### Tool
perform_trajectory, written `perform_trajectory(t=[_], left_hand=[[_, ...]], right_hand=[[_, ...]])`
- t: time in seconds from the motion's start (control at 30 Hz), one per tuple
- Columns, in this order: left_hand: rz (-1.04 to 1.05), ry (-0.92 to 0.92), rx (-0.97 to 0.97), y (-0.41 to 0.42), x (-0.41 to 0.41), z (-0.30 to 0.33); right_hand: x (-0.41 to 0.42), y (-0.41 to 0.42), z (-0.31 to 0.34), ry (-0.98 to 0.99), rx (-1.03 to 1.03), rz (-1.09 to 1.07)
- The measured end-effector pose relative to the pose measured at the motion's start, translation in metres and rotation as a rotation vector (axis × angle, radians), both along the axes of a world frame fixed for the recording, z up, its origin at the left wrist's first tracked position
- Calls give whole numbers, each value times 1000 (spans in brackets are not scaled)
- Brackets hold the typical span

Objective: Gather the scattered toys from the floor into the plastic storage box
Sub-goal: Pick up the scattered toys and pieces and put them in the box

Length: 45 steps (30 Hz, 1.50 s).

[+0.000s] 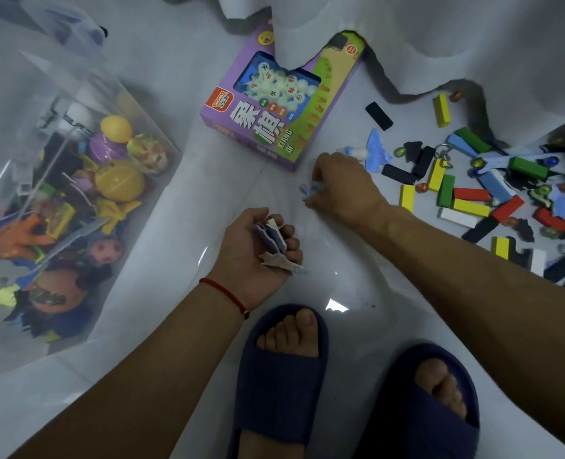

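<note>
Foam-like flat pieces (276,246) clutched in left hand (258,256); another scrap (307,190) pinched off floor (324,286) by right hand (340,187). Judged light, floppy, best nipped at edges. Blocks (466,200) scattered right; box (69,207) left, part-filled.

The clear plastic storage box (76,200) stands left of the purple game box (274,107), filled with bright toys. Right of the game box, coloured wooden blocks (466,200), marbles and dark flat pieces lie scattered on the floor. Below it, flat grey-blue pieces (274,243) sit stacked in a palm.
</note>
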<state>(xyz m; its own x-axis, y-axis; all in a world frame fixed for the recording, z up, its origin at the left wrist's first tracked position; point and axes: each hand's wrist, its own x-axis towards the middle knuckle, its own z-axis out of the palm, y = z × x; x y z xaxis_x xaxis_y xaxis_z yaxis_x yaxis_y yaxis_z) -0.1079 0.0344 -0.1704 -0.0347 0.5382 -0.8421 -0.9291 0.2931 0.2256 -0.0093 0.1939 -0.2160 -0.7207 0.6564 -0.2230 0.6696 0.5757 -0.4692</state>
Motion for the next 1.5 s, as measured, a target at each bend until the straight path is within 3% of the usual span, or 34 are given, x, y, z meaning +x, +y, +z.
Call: perform_trajectory(t=[0.13, 0.27, 0.4, 0.47, 0.6, 0.63, 0.7, 0.77, 0.8, 0.93, 1.07, 1.13, 1.2, 1.33, 1.4, 1.5], left_hand=[[35, 0, -11, -3, -5, 8], [47, 58, -31, -3, -7, 18], [-2, 149, -17, 9, -6, 34], [-7, 206, 7, 17, -4, 51], [-42, 380, 100, 29, -7, 99], [-33, 427, 130, 30, -13, 112], [48, 576, 180, 28, -34, 140], [216, 756, 233, 20, -63, 171], [310, 841, 232, 13, -82, 186], [611, 1039, 34, -18, -152, 205], [751, 873, -62, -35, -156, 189], [767, 851, -113, -40, -150, 183], [739, 959, -176, -42, -148, 184], [592, 1415, -38, -35, -127, 173], [615, 1511, 73, -25, -99, 158], [447, 1505, 63, -7, -48, 119]], right_hand=[[5, 8, 20, 31, -88, 132], [15, 37, 30, 49, 19, -38], [12, 57, 25, -267, 116, -22], [6, 61, 24, -330, 109, -13], [-8, 68, 45, -66, 71, -121], [-16, 64, 60, 55, -33, -217], [-35, 42, 105, 399, -476, -419], [-56, 16, 152, 629, -935, -371], [-72, 7, 171, 707, -1068, -313], [-131, -51, 242, 819, -1409, -76], [-166, -85, 260, 662, -1643, -77], [-178, -89, 256, 709, -1660, -126], [-184, -83, 246, 716, -1600, -227], [-141, -74, 213, 769, -1344, -310], [-104, -65, 184, 709, -1079, -365], [-47, -36, 111, 305, -382, -473]])
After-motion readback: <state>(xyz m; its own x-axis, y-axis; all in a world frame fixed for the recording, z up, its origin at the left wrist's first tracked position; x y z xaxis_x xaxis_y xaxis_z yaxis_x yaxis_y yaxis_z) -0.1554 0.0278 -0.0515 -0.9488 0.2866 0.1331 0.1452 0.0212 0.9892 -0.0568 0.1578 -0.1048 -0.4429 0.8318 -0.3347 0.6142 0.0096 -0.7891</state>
